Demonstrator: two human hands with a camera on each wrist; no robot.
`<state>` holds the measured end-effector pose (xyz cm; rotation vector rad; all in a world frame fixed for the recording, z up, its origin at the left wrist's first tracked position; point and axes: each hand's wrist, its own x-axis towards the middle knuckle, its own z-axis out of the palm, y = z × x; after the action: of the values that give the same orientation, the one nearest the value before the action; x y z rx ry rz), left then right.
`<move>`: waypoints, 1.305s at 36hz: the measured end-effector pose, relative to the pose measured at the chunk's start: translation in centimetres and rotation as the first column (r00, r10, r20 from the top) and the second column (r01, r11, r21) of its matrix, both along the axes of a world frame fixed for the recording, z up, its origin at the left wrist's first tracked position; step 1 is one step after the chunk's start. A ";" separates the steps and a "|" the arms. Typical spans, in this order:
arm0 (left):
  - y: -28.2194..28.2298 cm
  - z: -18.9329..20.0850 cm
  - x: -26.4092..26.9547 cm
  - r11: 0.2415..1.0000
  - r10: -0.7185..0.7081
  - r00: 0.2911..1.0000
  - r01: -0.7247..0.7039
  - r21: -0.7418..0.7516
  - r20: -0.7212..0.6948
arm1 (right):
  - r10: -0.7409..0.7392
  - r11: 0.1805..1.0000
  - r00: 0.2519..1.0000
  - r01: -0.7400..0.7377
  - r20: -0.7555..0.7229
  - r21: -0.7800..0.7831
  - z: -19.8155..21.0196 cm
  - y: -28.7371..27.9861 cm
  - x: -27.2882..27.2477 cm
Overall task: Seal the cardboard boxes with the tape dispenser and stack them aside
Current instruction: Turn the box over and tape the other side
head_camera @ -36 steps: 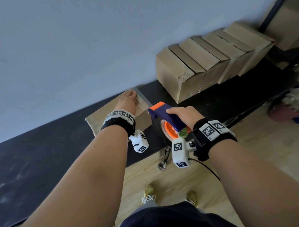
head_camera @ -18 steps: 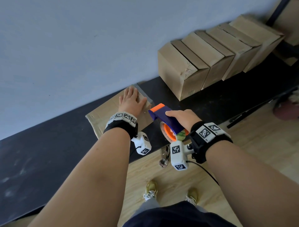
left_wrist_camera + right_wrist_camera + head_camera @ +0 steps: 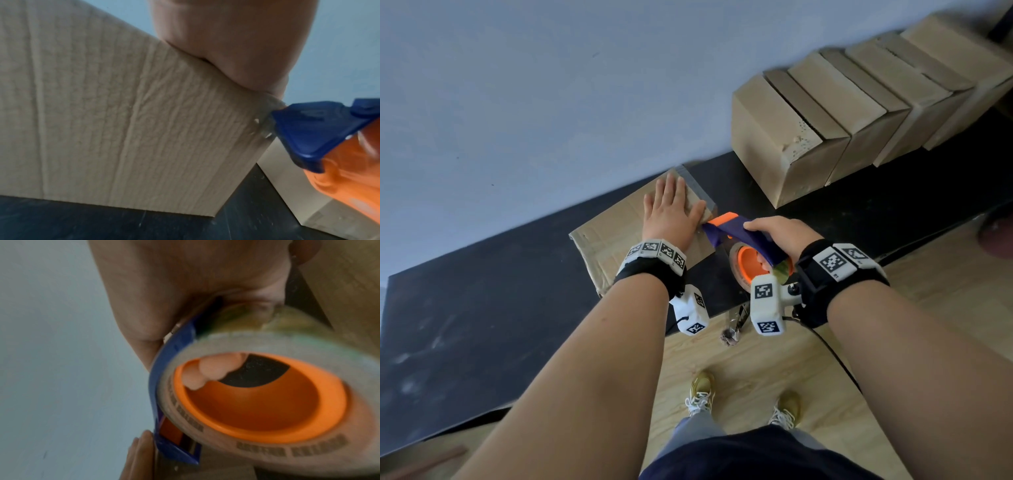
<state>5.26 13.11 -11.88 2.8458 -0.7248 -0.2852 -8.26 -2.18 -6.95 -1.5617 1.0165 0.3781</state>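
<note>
Box point(image 3: 616, 236) sits centre-frame on black bench point(image 3: 482, 325), left hand point(image 3: 671, 212) flat w/ fingers spread pinning lid so it won't slide, right hand point(image 3: 780, 233) wrapped round tape dispenser point(image 3: 743, 240), nose at box's right edge, prob to cut tape.

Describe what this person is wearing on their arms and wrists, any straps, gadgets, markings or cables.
Both forearms are bare, with no sleeves. Each wrist carries a black strap topped by a white band printed with square black-and-white tags: left wrist band, right wrist band. A white boxy camera module with similar tags hangs below each wrist: left module, right module. A thin black cable trails from the right one.
</note>
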 end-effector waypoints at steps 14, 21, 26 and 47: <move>0.0 -0.1 0.1 1.000 0.012 1.000 -0.012 -0.024 -0.014 | 0.273 0.942 0.961 -0.277 -0.048 -0.189 2.5 -1.9 2.0; 0.0 -0.1 0.0 0.999 0.020 1.000 -0.020 -0.029 -0.010 | 0.314 0.886 0.947 -0.318 -0.067 -0.337 3.5 -2.1 2.2; -0.1 0.1 -0.1 0.999 0.021 1.000 -0.022 -0.035 -0.015 | 0.355 0.804 0.926 -0.372 -0.126 -0.464 4.5 -1.1 2.9; 0.1 -0.3 0.0 0.999 0.020 1.000 -0.019 -0.046 0.018 | 0.185 0.863 0.957 -0.267 -0.222 -0.428 -3.9 -0.4 3.4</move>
<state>5.23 13.26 -12.19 2.8140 -0.6978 -0.2370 -4.86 -2.57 -10.88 -2.1160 1.1114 0.4686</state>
